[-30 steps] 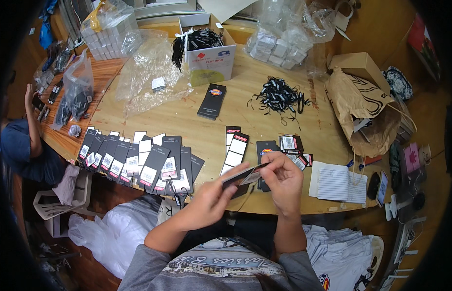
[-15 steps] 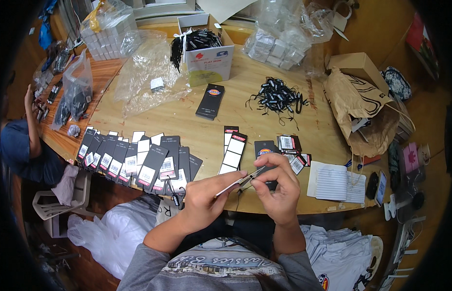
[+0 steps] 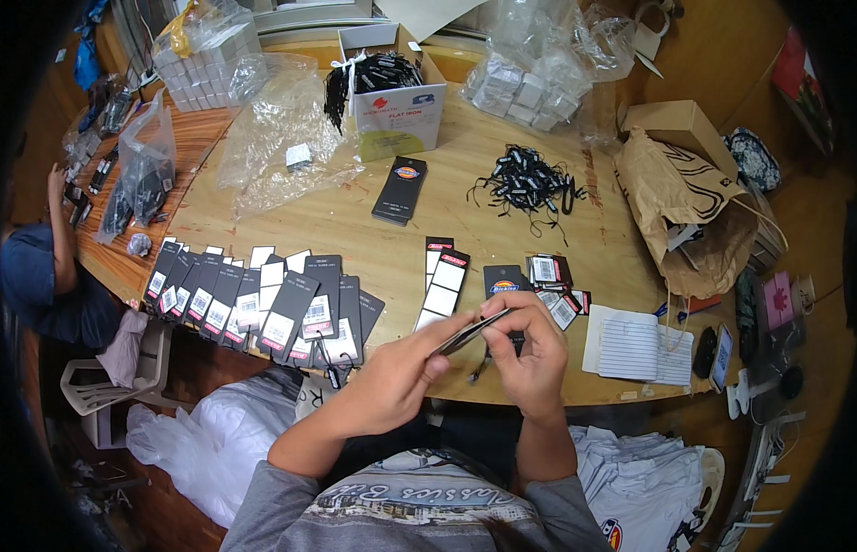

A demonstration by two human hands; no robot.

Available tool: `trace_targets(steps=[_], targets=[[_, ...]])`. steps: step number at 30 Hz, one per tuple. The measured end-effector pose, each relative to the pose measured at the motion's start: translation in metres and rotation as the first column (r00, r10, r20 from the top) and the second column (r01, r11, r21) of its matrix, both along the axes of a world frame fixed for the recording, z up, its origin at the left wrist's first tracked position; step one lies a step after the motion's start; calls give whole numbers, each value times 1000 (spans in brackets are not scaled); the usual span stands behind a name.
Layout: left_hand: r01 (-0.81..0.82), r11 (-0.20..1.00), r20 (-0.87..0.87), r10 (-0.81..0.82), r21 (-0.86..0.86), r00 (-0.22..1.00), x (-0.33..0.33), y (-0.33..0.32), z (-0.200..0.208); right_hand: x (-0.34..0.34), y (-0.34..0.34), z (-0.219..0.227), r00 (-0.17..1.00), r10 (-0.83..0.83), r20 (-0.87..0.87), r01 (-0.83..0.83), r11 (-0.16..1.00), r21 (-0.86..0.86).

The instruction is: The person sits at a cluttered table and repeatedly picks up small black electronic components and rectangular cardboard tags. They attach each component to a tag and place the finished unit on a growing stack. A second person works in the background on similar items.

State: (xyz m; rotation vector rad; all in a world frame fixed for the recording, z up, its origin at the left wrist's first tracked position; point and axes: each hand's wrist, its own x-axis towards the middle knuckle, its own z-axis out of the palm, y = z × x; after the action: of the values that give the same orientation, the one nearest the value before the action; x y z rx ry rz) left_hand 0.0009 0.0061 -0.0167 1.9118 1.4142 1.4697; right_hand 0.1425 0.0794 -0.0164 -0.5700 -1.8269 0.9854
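1. Two bare hands meet over the near edge of the table (image 3: 576, 391) in the head view. The left hand (image 3: 387, 382) grasps a thin hang tag (image 3: 467, 333) by its left part; the right hand (image 3: 532, 359) pinches its right end between thumb and fingertip.
2. The hang tag is tilted nearly edge-on, probably so that both hands can reach its two faces; the two-sided grip likely steadies it.
3. It lies between the left thumb and fingers, its far end running into the right pinch. How firmly the right fingers press, I cannot tell.
4. A dark cord (image 3: 479, 370) dangles under the tag, beside the right thumb; its upper end is hidden.
5. To the left, dark tags (image 3: 228, 299) overlap in a row, seemingly fanned so their labels show. The heap of black cords (image 3: 525, 179) sits within easy reach, perhaps for quick picking.
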Motion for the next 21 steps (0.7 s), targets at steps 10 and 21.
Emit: trace_targets(steps=[10, 21], targets=[[-186, 981, 313, 161, 51, 936, 5, -7, -6, -9, -11, 9, 986, -133, 99, 86, 923, 375], [-144, 973, 78, 131, 181, 988, 1, -6, -1, -10, -12, 9, 991, -116, 63, 86, 931, 356]])
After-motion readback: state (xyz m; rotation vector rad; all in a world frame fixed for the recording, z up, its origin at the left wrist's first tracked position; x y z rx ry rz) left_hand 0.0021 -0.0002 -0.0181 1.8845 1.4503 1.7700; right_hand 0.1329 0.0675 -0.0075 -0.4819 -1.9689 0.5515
